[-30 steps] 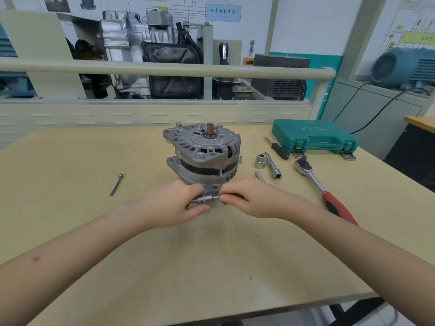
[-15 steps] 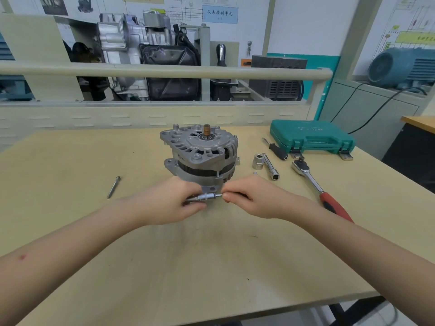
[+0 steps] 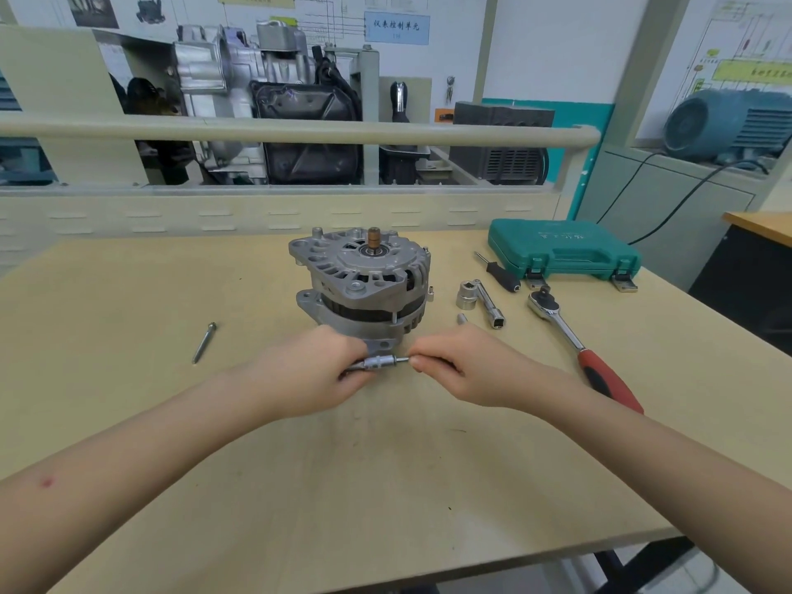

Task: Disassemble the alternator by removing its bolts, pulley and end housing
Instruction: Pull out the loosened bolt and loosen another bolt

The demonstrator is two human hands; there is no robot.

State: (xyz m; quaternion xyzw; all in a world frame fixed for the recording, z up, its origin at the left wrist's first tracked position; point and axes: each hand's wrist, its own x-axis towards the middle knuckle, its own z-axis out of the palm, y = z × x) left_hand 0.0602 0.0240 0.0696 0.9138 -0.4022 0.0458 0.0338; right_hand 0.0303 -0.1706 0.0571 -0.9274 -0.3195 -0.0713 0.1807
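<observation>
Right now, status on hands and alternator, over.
Left hand grips small socket piece; right hand pinches its thin shaft. Alternator upright on table, one bolt out. Nothing blocking.

Both forearms are bare from the lower frame edges up to the wrists, with no sleeves, gloves, watch or rings on the left hand (image 3: 308, 373) or the right hand (image 3: 467, 364), and a small red mark sits on the left forearm at lower left.
</observation>
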